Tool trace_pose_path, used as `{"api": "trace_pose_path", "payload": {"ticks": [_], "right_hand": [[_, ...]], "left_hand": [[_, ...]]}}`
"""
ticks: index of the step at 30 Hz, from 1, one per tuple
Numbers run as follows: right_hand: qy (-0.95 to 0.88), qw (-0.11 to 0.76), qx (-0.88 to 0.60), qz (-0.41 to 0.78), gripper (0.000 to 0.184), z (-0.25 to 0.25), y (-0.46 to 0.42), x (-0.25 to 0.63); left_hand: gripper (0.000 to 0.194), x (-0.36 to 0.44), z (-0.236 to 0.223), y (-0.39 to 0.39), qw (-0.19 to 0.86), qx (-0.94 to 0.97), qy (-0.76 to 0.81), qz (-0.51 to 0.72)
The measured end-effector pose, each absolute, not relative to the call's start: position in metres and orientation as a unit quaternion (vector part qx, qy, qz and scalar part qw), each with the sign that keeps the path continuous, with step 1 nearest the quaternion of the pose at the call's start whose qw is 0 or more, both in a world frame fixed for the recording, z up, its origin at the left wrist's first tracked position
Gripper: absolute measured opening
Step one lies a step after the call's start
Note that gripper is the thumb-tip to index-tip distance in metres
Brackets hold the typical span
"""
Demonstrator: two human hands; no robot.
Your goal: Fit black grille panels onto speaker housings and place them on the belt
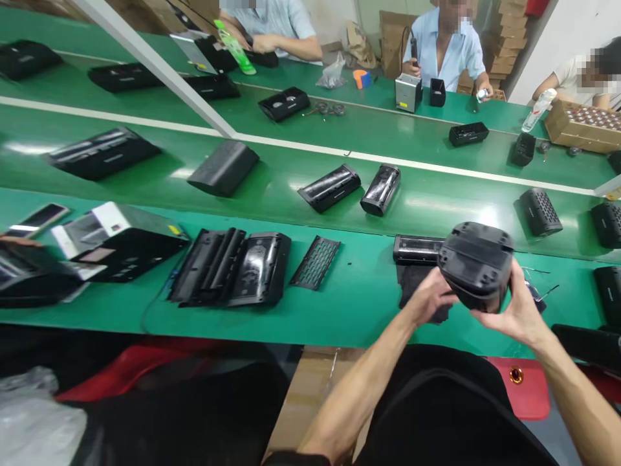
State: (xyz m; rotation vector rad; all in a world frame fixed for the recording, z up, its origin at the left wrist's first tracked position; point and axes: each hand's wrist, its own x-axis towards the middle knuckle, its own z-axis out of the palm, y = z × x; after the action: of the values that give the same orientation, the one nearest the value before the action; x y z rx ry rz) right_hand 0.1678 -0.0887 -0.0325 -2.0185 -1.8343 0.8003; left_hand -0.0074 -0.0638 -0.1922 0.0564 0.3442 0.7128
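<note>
Both hands hold a black speaker housing [478, 255] above the near edge of the green bench, its flat end with rounded corners turned toward me. My right hand [517, 310] is wrapped round its right side and lower edge. At its lower left, my left hand [429, 298] has its fingers against the side, partly hidden behind it. A dark cloth [410, 281] lies under my left hand. Just behind it rests another black housing [417, 249] with a shiny front. To the right of my right hand are small thin pieces [541, 291], too blurred to name.
A perforated black grille [316, 262] and a row of black shells [228, 268] lie to the left. Beyond them stands a white-and-black device [119, 239]. A green conveyor belt [427, 191] carries several housings. People work across it; a white post [160, 68] slants at upper left.
</note>
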Motion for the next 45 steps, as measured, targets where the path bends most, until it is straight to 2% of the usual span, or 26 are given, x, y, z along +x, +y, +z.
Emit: {"api": "trace_pose_path", "payload": {"ticks": [2, 4, 5, 7, 9, 14, 17, 20, 23, 26, 32, 35, 38, 40, 43, 45], "right_hand": [[-0.661, 0.056, -0.708, 0.241, 0.121, -0.021, -0.080, 0.173], [-0.695, -0.081, -0.684, 0.204, 0.111, -0.014, -0.075, 0.176], [-0.708, -0.138, -0.665, 0.193, 0.107, -0.014, -0.074, 0.176], [-0.722, -0.187, -0.635, 0.199, 0.105, -0.016, -0.076, 0.178], [-0.719, -0.162, -0.634, 0.234, 0.108, -0.021, -0.085, 0.184], [-0.574, 0.050, -0.726, 0.376, 0.120, -0.031, -0.133, 0.206], [-0.466, 0.133, -0.759, 0.434, 0.109, -0.039, -0.164, 0.205], [-0.430, 0.174, -0.769, 0.440, 0.093, -0.042, -0.184, 0.197], [-0.403, 0.192, -0.781, 0.438, 0.082, -0.043, -0.193, 0.193], [-0.363, 0.190, -0.794, 0.450, 0.079, -0.045, -0.199, 0.197], [-0.318, 0.158, -0.782, 0.512, 0.103, -0.048, -0.211, 0.199], [-0.296, 0.164, -0.791, 0.510, 0.089, -0.054, -0.211, 0.200], [-0.230, 0.168, -0.772, 0.568, 0.083, -0.063, -0.205, 0.209], [-0.206, 0.168, -0.763, 0.589, 0.086, -0.068, -0.202, 0.216], [-0.244, 0.158, -0.777, 0.559, 0.098, -0.073, -0.202, 0.220], [-0.271, 0.143, -0.791, 0.530, 0.098, -0.074, -0.205, 0.218]], "left_hand": [[0.095, -0.031, -0.198, -0.050, 0.870, 0.116, 0.232, 0.419], [0.116, -0.048, -0.199, -0.037, 0.852, 0.228, 0.242, 0.404], [0.119, -0.051, -0.199, -0.034, 0.849, 0.274, 0.244, 0.380], [0.116, -0.053, -0.197, -0.036, 0.841, 0.328, 0.262, 0.341], [0.109, -0.052, -0.197, -0.046, 0.833, 0.334, 0.288, 0.334], [0.103, -0.067, -0.204, -0.073, 0.818, 0.314, 0.335, 0.345], [0.109, -0.080, -0.201, -0.078, 0.831, 0.332, 0.316, 0.316], [0.110, -0.085, -0.193, -0.081, 0.835, 0.371, 0.303, 0.270], [0.097, -0.079, -0.187, -0.088, 0.820, 0.376, 0.343, 0.262], [0.094, -0.071, -0.188, -0.095, 0.831, 0.327, 0.376, 0.248], [0.088, -0.065, -0.200, -0.105, 0.855, 0.296, 0.384, 0.183], [0.084, -0.055, -0.209, -0.111, 0.848, 0.258, 0.422, 0.191], [0.086, -0.047, -0.217, -0.111, 0.864, 0.201, 0.436, 0.152], [0.091, -0.046, -0.221, -0.108, 0.882, 0.182, 0.414, 0.133], [0.096, -0.048, -0.223, -0.103, 0.884, 0.192, 0.398, 0.153], [0.093, -0.047, -0.225, -0.100, 0.871, 0.209, 0.413, 0.163]]}}
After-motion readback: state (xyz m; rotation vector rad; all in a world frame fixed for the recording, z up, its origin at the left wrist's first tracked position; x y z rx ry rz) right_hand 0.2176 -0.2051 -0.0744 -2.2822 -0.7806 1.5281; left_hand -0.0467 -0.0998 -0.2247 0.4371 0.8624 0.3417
